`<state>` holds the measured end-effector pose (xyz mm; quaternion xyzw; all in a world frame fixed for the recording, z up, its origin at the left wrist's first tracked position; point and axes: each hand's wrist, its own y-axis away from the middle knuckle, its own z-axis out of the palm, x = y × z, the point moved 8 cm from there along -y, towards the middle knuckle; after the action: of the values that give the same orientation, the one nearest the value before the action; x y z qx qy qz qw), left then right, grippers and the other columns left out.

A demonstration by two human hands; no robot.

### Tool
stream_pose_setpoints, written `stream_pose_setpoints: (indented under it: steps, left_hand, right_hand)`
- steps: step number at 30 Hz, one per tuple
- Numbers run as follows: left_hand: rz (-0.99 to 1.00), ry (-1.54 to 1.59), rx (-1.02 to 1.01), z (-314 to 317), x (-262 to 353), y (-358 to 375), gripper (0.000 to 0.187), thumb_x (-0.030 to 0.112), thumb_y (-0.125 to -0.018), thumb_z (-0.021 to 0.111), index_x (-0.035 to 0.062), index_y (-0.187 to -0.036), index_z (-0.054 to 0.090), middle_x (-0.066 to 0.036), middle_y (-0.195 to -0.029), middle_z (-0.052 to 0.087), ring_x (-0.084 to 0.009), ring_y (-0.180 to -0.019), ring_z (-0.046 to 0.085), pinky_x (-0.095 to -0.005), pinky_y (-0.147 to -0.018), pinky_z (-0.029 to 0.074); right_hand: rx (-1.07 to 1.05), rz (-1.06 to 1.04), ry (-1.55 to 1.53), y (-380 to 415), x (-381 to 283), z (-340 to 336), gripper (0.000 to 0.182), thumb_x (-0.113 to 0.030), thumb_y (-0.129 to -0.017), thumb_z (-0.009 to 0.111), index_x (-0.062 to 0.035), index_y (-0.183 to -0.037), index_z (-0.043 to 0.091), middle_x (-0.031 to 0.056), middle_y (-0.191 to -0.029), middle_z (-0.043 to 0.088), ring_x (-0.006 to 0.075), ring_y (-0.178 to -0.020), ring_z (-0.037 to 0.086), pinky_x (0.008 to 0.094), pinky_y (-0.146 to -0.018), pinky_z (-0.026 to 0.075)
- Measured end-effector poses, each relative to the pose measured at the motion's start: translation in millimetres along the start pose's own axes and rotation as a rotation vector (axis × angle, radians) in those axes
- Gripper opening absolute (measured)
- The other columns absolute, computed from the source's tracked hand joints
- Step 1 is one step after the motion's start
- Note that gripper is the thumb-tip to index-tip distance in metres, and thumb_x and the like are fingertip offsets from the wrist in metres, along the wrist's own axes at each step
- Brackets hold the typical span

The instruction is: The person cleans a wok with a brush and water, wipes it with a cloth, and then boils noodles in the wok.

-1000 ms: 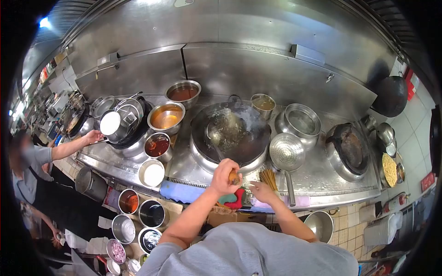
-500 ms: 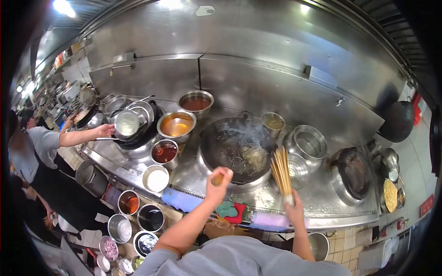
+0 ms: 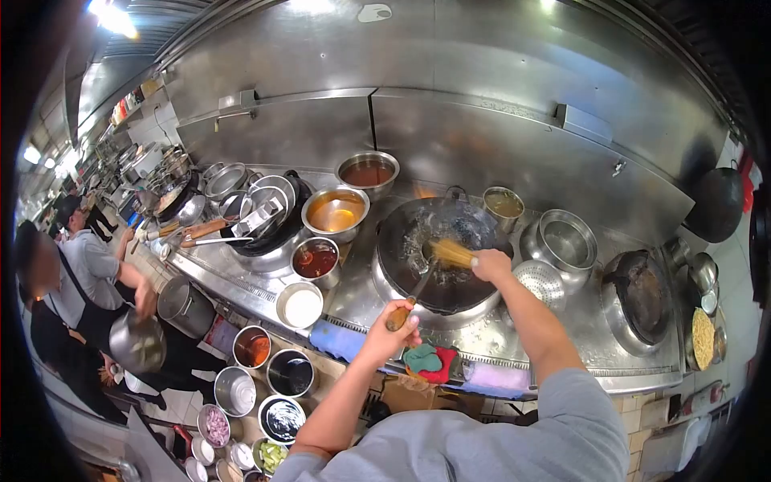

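My left hand (image 3: 389, 331) is closed around the wooden handle of a wok ladle (image 3: 423, 279). Its metal shaft slopes into the dark wok (image 3: 403, 227), where the head is hard to make out. My right hand (image 3: 491, 265) grips a bamboo wok brush (image 3: 452, 253) by its end. The brush's bristles point left, down inside the wok, close to the ladle shaft. Wet, shiny patches and bubbles cover the wok's inner surface.
Left of the wok stand a bowl of orange liquid (image 3: 357, 229), a pot of red sauce (image 3: 306, 277) and a white-filled pot (image 3: 290, 309). A perforated strainer (image 3: 539, 283) sits to the right. A co-worker (image 3: 96, 273) at far left holds a metal pan (image 3: 138, 343).
My right hand has brought the brush leftward and down into the wok. The ladle's shaft now reaches into the wok. The co-worker's arm has drawn back from the left stove.
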<state>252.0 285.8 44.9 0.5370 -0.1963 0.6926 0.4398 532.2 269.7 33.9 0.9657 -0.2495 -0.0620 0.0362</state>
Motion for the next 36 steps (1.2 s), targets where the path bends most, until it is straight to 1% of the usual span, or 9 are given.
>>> stream_pose_setpoints:
  steps: [4, 8, 11, 12, 14, 18, 27, 30, 36]
  left_hand:
    - [-0.147, 0.566, -0.226, 20.4, 10.1, 14.6, 0.028, 0.039, -0.086, 0.045, 0.0119, -0.079, 0.044, -0.008, -0.086, 0.050, -0.0191, -0.065, 0.054, -0.0278, -0.056, 0.048]
    - [-0.362, 0.918, -0.655, 0.9, -15.2, -6.7, 0.036, 0.046, -0.083, 0.047, 0.0118, -0.071, 0.044, -0.010, -0.090, 0.055, -0.0231, -0.078, 0.057, -0.0248, -0.057, 0.047]
    - [-0.223, -1.451, -0.382, -50.5, -10.3, -18.0, 0.045, 0.051, -0.073, 0.056, 0.0087, -0.088, 0.056, -0.019, -0.090, 0.057, -0.0316, -0.074, 0.058, -0.0360, -0.061, 0.047]
    - [-0.228, -1.456, -0.399, -58.2, -20.5, -11.1, 0.045, 0.051, -0.073, 0.056, 0.0087, -0.088, 0.056, -0.019, -0.090, 0.057, -0.0316, -0.074, 0.058, -0.0360, -0.061, 0.047]
    - [0.647, -1.698, -0.041, -51.3, 6.7, 4.8, 0.044, 0.046, -0.070, 0.059, 0.0068, -0.089, 0.056, -0.021, -0.083, 0.058, -0.0365, -0.071, 0.057, -0.0416, -0.069, 0.046]
    - [-0.045, -1.545, 0.366, -135.4, -37.7, -50.8, 0.030, 0.028, -0.074, 0.056, 0.0087, -0.097, 0.053, -0.020, -0.081, 0.059, -0.0377, -0.078, 0.057, -0.0461, -0.069, 0.045]
    - [0.405, -1.310, 0.419, -85.5, -26.0, -49.8, 0.016, 0.020, -0.072, 0.059, 0.0125, -0.084, 0.053, -0.017, -0.064, 0.057, -0.0377, -0.063, 0.055, -0.0441, -0.055, 0.042]
    - [0.456, -1.222, 0.289, -54.0, -38.8, -60.6, 0.017, 0.019, -0.070, 0.060, 0.0117, -0.083, 0.053, -0.017, -0.067, 0.057, -0.0368, -0.066, 0.055, -0.0411, -0.056, 0.043]
    - [0.091, -0.984, -0.285, 11.0, -106.3, -43.7, 0.029, 0.011, -0.076, 0.054, 0.0107, -0.103, 0.046, -0.011, -0.068, 0.055, -0.0239, -0.059, 0.054, -0.0345, -0.053, 0.042]
  right_hand:
    - [0.007, -0.011, 0.070, 6.5, -2.3, 2.0, 0.040, -0.027, -0.067, 0.056, -0.0309, -0.107, 0.056, 0.0093, -0.090, 0.062, 0.0273, -0.084, 0.059, 0.0392, -0.073, 0.047]
    - [0.192, 0.097, 0.239, 16.5, 19.9, -49.9, 0.023, -0.012, -0.067, 0.054, -0.0156, -0.087, 0.064, 0.0105, -0.083, 0.062, 0.0271, -0.078, 0.061, 0.0378, -0.066, 0.048]
    - [0.315, 0.104, 0.166, 51.2, 26.9, -97.6, 0.027, -0.014, -0.068, 0.056, -0.0162, -0.095, 0.061, 0.0098, -0.080, 0.061, 0.0271, -0.077, 0.060, 0.0381, -0.065, 0.048]
    - [0.328, 0.114, 0.116, 71.0, 28.7, -112.6, 0.031, -0.017, -0.068, 0.059, -0.0168, -0.099, 0.060, 0.0099, -0.082, 0.060, 0.0269, -0.078, 0.059, 0.0379, -0.066, 0.047]
    - [0.346, 0.137, 0.060, 102.9, 32.8, -136.2, 0.036, -0.019, -0.068, 0.061, -0.0175, -0.103, 0.058, 0.0099, -0.085, 0.060, 0.0267, -0.080, 0.059, 0.0376, -0.067, 0.047]
    - [0.675, 0.128, -0.090, 176.2, 35.7, -202.8, 0.043, -0.019, -0.068, 0.063, -0.0206, -0.110, 0.053, 0.0053, -0.093, 0.058, 0.0263, -0.084, 0.057, 0.0368, -0.071, 0.046]
    - [1.299, 0.110, -0.443, 264.0, 78.8, -242.8, 0.065, -0.009, -0.072, 0.061, -0.0055, -0.129, 0.030, 0.0208, -0.110, 0.052, 0.0293, -0.100, 0.052, 0.0320, -0.083, 0.040]
    - [0.498, 0.406, -0.045, 222.8, 132.1, -125.4, 0.065, -0.016, -0.070, 0.059, -0.0294, -0.128, 0.033, 0.0155, -0.091, 0.055, 0.0316, -0.087, 0.055, 0.0399, -0.074, 0.045]
    - [0.421, 0.625, -0.219, 350.9, 228.2, -12.9, 0.062, -0.017, -0.066, 0.063, -0.0260, -0.123, 0.040, 0.0156, -0.094, 0.057, 0.0347, -0.085, 0.056, 0.0412, -0.073, 0.046]
